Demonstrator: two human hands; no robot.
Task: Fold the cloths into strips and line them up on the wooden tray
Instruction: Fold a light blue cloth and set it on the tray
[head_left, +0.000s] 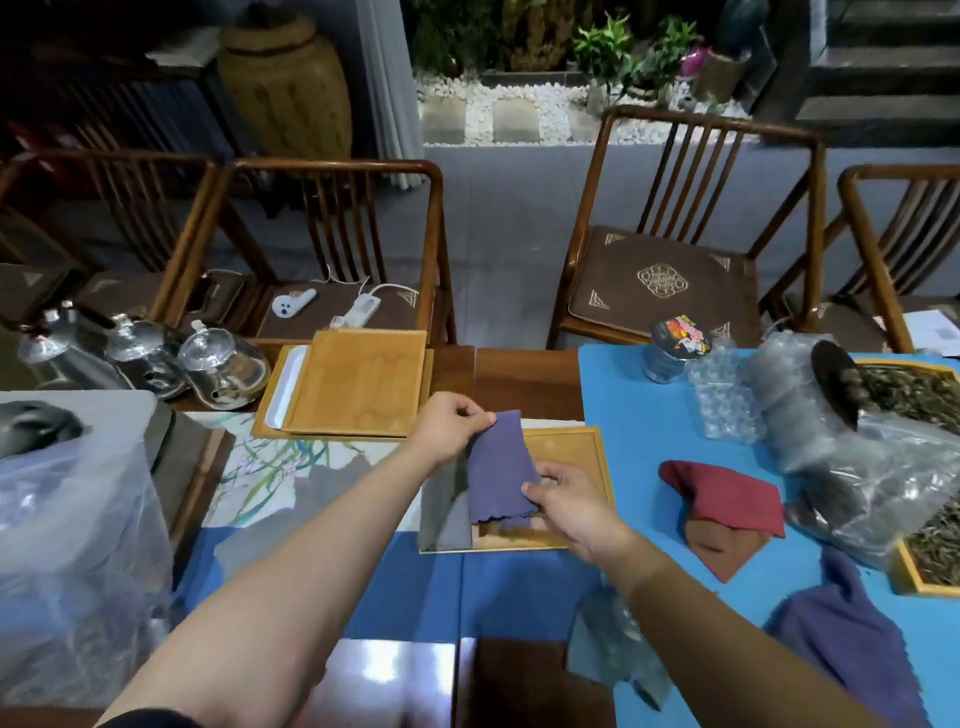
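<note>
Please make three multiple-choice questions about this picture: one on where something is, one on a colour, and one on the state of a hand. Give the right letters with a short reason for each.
1. Where does the grey folded cloth lie?
A. on the left part of the wooden tray
B. on a chair seat
C. on the blue mat

2. What colour is the cloth held between both hands?
A. red
B. purple
C. white

3. What is the left hand doing?
A. resting flat on the table
B. pinching the top corner of the held cloth
C. holding a teapot

Answers:
1. A: the grey strip lies inside the tray's left side, under the held cloth.
2. B: it is purple; the red cloth lies apart on the blue mat.
3. B: its thumb and fingers close on the upper corner, while the right hand grips the lower edge.
</note>
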